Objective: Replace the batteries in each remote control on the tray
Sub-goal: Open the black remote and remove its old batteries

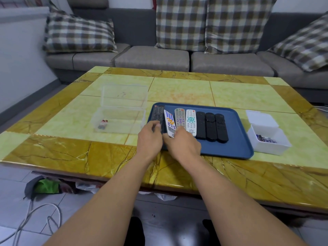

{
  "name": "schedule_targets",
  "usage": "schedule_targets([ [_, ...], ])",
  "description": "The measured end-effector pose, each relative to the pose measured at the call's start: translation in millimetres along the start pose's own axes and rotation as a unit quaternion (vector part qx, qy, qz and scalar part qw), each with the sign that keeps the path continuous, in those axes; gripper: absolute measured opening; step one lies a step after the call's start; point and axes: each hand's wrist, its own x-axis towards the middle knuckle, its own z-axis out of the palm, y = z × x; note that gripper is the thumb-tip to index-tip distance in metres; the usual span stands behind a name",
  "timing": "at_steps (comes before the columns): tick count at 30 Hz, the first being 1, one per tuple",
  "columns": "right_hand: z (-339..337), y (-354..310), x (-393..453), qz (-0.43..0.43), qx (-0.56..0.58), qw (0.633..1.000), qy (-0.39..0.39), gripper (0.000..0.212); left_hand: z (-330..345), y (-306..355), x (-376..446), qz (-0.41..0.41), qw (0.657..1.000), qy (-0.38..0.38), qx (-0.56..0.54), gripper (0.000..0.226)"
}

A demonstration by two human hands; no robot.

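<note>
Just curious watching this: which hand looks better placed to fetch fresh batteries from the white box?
Probably the right hand: the white box sits beyond the tray's right edge, on its side. The left hand is at the far-left black remote.

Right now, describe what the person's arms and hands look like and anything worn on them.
Both arms are bare from hand to elbow: no sleeves show anywhere in the picture. The left hand and the right hand have no gloves. No watch, bracelet or strap shows on either wrist, and no ring shows on the visible fingers. No cables or markings appear on the arms.
</note>
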Motion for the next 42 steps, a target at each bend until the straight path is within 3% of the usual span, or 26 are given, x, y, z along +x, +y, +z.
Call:
schedule_targets([
  [5, -11.9, 8.1, -5.1, 0.017, 0.145, 0.989, -0.017, 0.033, -1.1, 2.8, -8.8, -0.005, 1.000, -0.015, 0.019, 0.045],
  [11, -38.7, 20.9, -9.9, 0.041, 0.318, 0.947, -0.021, 0.035, -1.5, 11.3, -14.9, 0.004, 0.999, 0.029, -0.038, 0.028],
  [13, -46.6, 22.7, -12.2, 0.040, 0.420, 0.906, -0.038, 0.033, -0.1, 14.5, -14.8, -0.015, 0.997, 0.008, -0.078, 0.030],
  [16, -56.1, 23.0, -20.5, 0.029, 0.533, 0.841, -0.093, 0.031, 5.3, 23.6, -17.3, -0.077, 0.983, -0.085, -0.143, 0.042],
  [18, -56.9, 25.0, -25.1, 0.029, 0.524, 0.842, -0.123, 0.036, 10.0, 27.8, -17.7, -0.102, 0.966, -0.130, -0.199, 0.052],
  [22, -52.1, 35.6, -28.8, 0.034, 0.424, 0.894, -0.142, 0.030, 14.7, 28.1, -15.2, -0.110, 0.932, -0.111, -0.326, 0.026],
  [24, -49.8, 39.8, -28.8, 0.047, 0.413, 0.900, -0.128, 0.032, 17.0, 26.3, -14.1, -0.116, 0.922, -0.114, -0.352, 0.022],
  [27, -45.8, 40.2, -29.1, 0.076, 0.467, 0.873, -0.120, 0.035, 20.9, 27.7, -15.6, -0.106, 0.920, -0.115, -0.360, 0.024],
  [32, -46.3, 33.6, -26.5, 0.138, 0.615, 0.768, -0.113, 0.028, 24.7, 28.6, -18.4, -0.078, 0.899, -0.114, -0.415, 0.035],
  [34, -45.7, 32.8, -25.4, 0.151, 0.642, 0.741, -0.121, 0.028, 24.6, 27.2, -18.4, -0.081, 0.889, -0.114, -0.436, 0.039],
  [42, -44.3, 36.1, -16.7, 0.144, 0.639, 0.746, -0.118, 0.023, 20.3, 27.9, -16.2, -0.080, 0.888, -0.100, -0.442, 0.043],
])
